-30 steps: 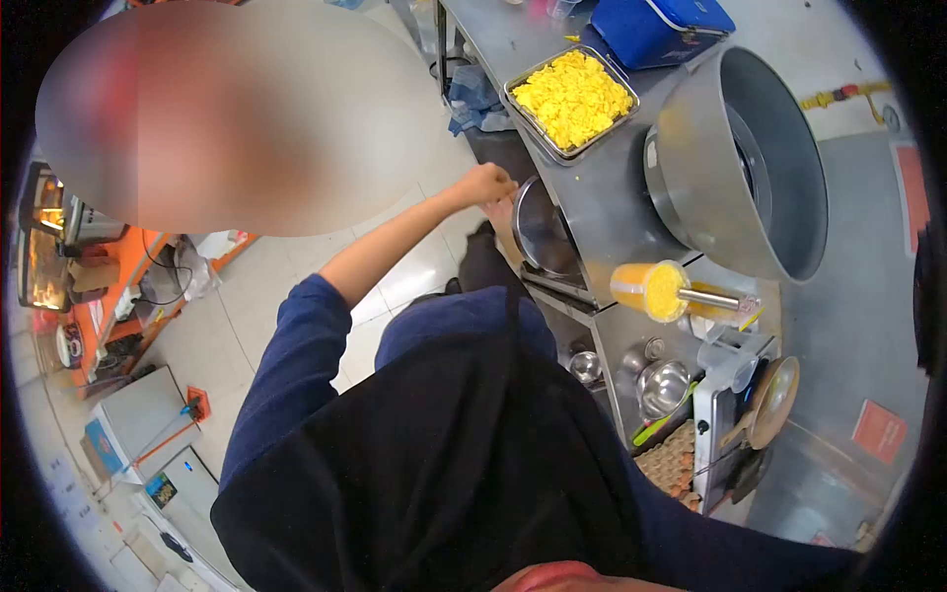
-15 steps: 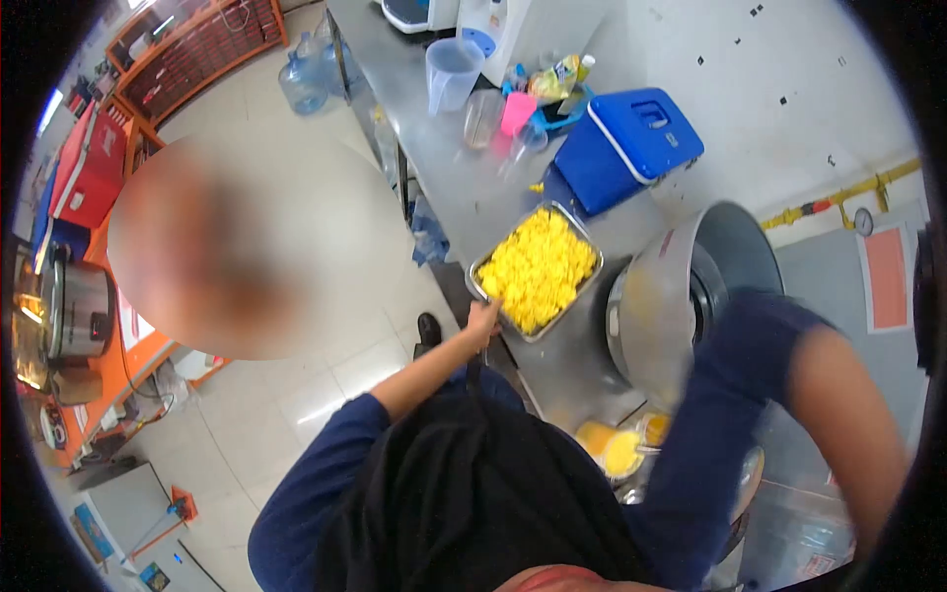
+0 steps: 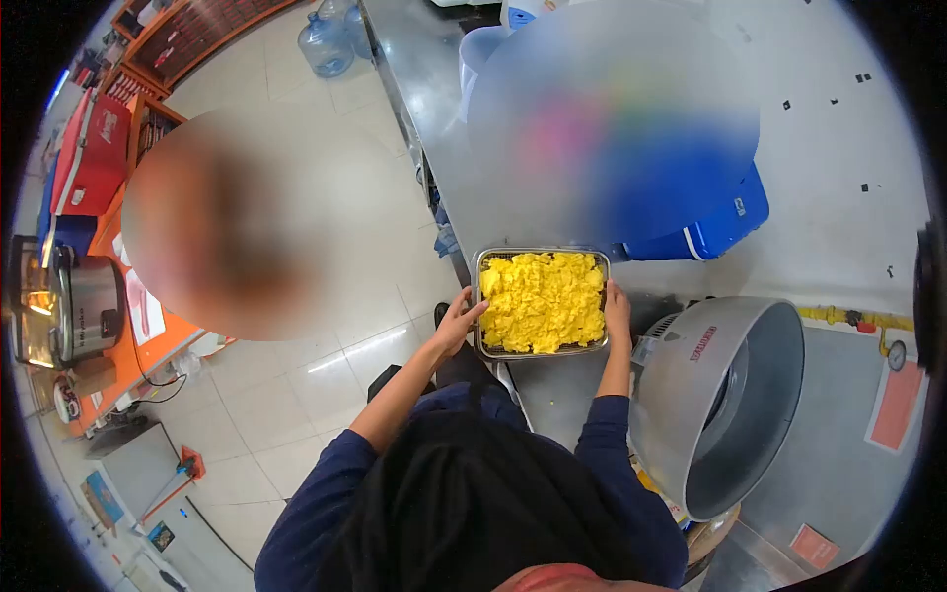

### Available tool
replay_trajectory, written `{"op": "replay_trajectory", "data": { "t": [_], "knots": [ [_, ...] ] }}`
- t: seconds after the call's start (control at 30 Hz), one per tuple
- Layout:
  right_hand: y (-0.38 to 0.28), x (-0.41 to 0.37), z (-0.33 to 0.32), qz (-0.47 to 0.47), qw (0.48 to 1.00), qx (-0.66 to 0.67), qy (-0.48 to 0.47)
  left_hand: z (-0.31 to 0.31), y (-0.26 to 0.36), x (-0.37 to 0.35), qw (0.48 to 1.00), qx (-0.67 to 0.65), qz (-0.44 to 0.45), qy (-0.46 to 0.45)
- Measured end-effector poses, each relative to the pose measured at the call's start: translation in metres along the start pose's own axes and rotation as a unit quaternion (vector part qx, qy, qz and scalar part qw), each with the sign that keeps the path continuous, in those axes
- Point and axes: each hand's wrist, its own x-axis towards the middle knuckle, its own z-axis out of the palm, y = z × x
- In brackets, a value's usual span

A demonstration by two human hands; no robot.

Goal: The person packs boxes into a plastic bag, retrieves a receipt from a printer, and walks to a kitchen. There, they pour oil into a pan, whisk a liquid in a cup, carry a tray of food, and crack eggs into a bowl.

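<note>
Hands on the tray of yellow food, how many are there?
2: the left hand at the left side of the tray, the right hand at its right side. No others show on it; blurred patches could hide hands elsewhere.

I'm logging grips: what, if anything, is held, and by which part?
The metal tray of yellow food: left hand at its left side, right hand at its right.

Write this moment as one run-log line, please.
tray: yellow food inside | left hand: holds left side | right hand: holds right side
</note>
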Motion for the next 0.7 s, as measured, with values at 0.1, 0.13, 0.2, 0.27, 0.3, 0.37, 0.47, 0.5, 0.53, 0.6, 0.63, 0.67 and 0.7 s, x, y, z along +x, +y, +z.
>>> {"op": "replay_trajectory", "data": {
  "t": [0.1, 0.13, 0.2, 0.27, 0.3, 0.37, 0.47, 0.5, 0.53, 0.6, 0.63, 0.67, 0.7],
  "knots": [
    [0.01, 0.004, 0.015, -0.004, 0.998, 0.051, 0.031, -0.006, -0.001, 0.01, 0.999, 0.016, 0.021, -0.021],
    [0.013, 0.005, 0.013, 0.006, 0.998, 0.048, 0.032, -0.004, -0.006, 0.016, 0.998, 0.051, 0.045, 0.005],
    [-0.006, -0.001, 0.006, 0.023, 0.997, 0.067, 0.037, -0.002, -0.003, 0.016, 0.983, 0.161, 0.088, 0.033],
    [-0.019, -0.01, 0.004, 0.03, 0.997, 0.057, 0.042, 0.0, -0.009, 0.018, 0.934, 0.293, 0.172, 0.108],
    [-0.029, -0.017, 0.002, 0.036, 0.997, 0.048, 0.052, 0.001, -0.009, 0.013, 0.934, 0.291, 0.171, 0.115],
    [-0.005, -0.013, 0.006, 0.001, 0.998, 0.026, 0.058, 0.006, 0.003, 0.005, 0.923, 0.285, 0.208, 0.151],
    [-0.037, -0.045, 0.0, -0.136, 0.986, -0.078, 0.063, -0.006, 0.014, -0.028, 0.918, 0.233, 0.212, 0.241],
    [-0.054, -0.052, -0.001, -0.084, 0.996, 0.014, 0.015, -0.017, 0.003, -0.032, 0.92, 0.205, 0.176, 0.283],
    [-0.058, -0.053, 0.009, -0.12, 0.993, 0.005, 0.0, -0.008, 0.028, -0.079, 0.934, 0.116, 0.195, 0.277],
    [-0.133, -0.101, 0.003, -0.178, 0.975, 0.123, -0.056, -0.035, 0.029, -0.133, 0.932, 0.122, 0.23, 0.253],
    [-0.086, -0.076, 0.039, -0.213, 0.965, 0.131, -0.076, -0.053, 0.008, -0.163, 0.908, 0.188, 0.227, 0.298],
    [-0.135, -0.118, 0.043, -0.221, 0.973, 0.027, -0.066, -0.075, -0.013, -0.192, 0.884, 0.253, 0.208, 0.333],
    [-0.152, -0.137, 0.071, -0.261, 0.963, 0.015, -0.069, -0.091, -0.024, -0.242, 0.865, 0.233, 0.221, 0.385]
  ]
}}
